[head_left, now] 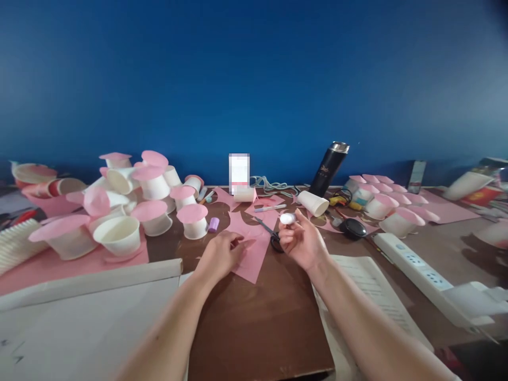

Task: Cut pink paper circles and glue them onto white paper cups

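My right hand (304, 241) is closed round a small white cylindrical object (288, 218), whose end points left. Low over a pink paper sheet (257, 254) with cut edges is my left hand (222, 253); its fingers curl toward the sheet, and what they hold, if anything, is hidden. Black-handled scissors (273, 238) lie between the hands, partly behind my right fingers. A purple cap (213, 225) stands beyond my left hand, and a paper cup (313, 203) lies on its side beyond my right hand.
Paper cups with pink discs (192, 214) crowd the left side; more (381, 203) stand at right. A black bottle (329, 169) leans at the blue wall. A white power strip (416, 270), printed sheet (369, 286), black mouse-like object (353, 228) and phone (239, 172) are also in view.
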`<state>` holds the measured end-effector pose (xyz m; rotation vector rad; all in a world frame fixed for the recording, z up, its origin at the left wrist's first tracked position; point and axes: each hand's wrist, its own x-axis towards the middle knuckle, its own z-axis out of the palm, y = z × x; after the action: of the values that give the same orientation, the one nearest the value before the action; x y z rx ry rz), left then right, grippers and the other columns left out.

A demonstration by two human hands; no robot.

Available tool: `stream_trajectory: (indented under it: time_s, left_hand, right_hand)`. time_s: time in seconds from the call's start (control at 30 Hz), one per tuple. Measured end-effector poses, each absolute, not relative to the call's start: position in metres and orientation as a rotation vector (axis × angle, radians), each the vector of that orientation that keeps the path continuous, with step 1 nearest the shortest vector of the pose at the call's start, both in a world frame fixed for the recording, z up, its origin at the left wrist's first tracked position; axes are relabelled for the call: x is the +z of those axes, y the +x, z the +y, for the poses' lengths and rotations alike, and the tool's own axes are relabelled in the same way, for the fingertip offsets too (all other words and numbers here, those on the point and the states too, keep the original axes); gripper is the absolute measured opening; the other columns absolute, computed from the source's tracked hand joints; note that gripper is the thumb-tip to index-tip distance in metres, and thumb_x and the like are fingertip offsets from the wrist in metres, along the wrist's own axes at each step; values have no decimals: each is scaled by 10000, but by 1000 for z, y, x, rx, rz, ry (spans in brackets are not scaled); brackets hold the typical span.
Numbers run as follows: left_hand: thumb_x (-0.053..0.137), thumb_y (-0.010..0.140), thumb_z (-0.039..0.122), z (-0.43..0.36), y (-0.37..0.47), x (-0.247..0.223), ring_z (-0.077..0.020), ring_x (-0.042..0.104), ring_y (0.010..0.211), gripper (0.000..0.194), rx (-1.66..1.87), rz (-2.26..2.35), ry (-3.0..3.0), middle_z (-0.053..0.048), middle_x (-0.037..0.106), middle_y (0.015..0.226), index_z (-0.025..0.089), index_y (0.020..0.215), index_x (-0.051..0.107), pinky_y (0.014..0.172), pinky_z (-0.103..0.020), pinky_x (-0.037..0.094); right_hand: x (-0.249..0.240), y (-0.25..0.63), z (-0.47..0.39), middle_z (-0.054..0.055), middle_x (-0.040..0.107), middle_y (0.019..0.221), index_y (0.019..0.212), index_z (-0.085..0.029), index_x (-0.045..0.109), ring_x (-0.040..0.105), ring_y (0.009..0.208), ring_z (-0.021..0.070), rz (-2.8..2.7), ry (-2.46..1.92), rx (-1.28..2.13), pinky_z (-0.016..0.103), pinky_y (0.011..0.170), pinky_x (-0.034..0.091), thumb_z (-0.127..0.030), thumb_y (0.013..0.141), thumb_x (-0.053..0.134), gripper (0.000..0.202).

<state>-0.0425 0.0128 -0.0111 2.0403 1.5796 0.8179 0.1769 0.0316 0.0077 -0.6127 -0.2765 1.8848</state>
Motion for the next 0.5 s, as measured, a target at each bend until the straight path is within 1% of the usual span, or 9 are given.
stream_trajectory:
  time_s: [0.07, 0.13, 0.2, 0.27, 0.37, 0.43, 0.5]
  left_hand:
    - [483, 879, 459, 12, -46, -8, -180, 630, 795, 352, 984, 1676, 2011, -54, 693, 909, 194, 985, 688, 694, -266, 443]
    - [445, 903, 435, 13, -53, -5, -192, 632, 822, 345, 1076, 1923, 1993, -61, 687, 962, 206, 992, 687, 693, -276, 441]
    - [419, 912, 401, 13, -60, -1, -207, 633, 801, 327, 1034, 2213, 1973, -65, 678, 985, 225, 982, 686, 647, -289, 427]
    - [409, 908, 365, 14, -65, 3, -219, 638, 765, 308, 892, 2399, 1972, -66, 676, 1000, 247, 1010, 674, 598, -298, 411]
    - [385, 903, 332, 17, -64, 11, -254, 652, 775, 315, 624, 2494, 2064, -80, 694, 961, 247, 1050, 651, 587, -318, 421]
    - [363, 908, 333, 22, -57, 17, -285, 660, 804, 334, 430, 2504, 2125, -107, 703, 887, 212, 1015, 655, 607, -341, 444]
    - [384, 896, 312, 30, -49, 22, -312, 663, 830, 324, 225, 2483, 2137, -145, 701, 851, 164, 931, 670, 628, -364, 465]
  right_hand:
    - [8, 178, 31, 9, 548, 613, 810, -143, 583, 444, 431, 53, -311, -604, 1868, 146, 383, 400, -384, 904, 526, 265]
    - [8, 179, 30, 6, 548, 610, 806, -142, 584, 438, 428, 51, -332, -595, 1840, 143, 368, 380, -368, 892, 549, 244]
    - [8, 179, 31, -3, 549, 609, 788, -149, 577, 429, 424, 46, -335, -579, 1813, 138, 359, 363, -355, 883, 567, 228]
    - [8, 178, 31, -14, 548, 606, 766, -155, 568, 416, 417, 41, -331, -580, 1794, 137, 352, 349, -347, 866, 594, 219]
    - [7, 174, 30, -30, 537, 584, 727, -162, 548, 397, 403, 38, -308, -611, 1787, 138, 338, 320, -338, 831, 645, 226]
    - [6, 172, 29, -39, 529, 569, 708, -166, 535, 389, 398, 37, -298, -627, 1791, 138, 330, 296, -326, 806, 677, 236]
    - [5, 169, 27, -44, 532, 571, 714, -168, 536, 387, 399, 36, -322, -623, 1792, 137, 330, 286, -321, 779, 707, 239]
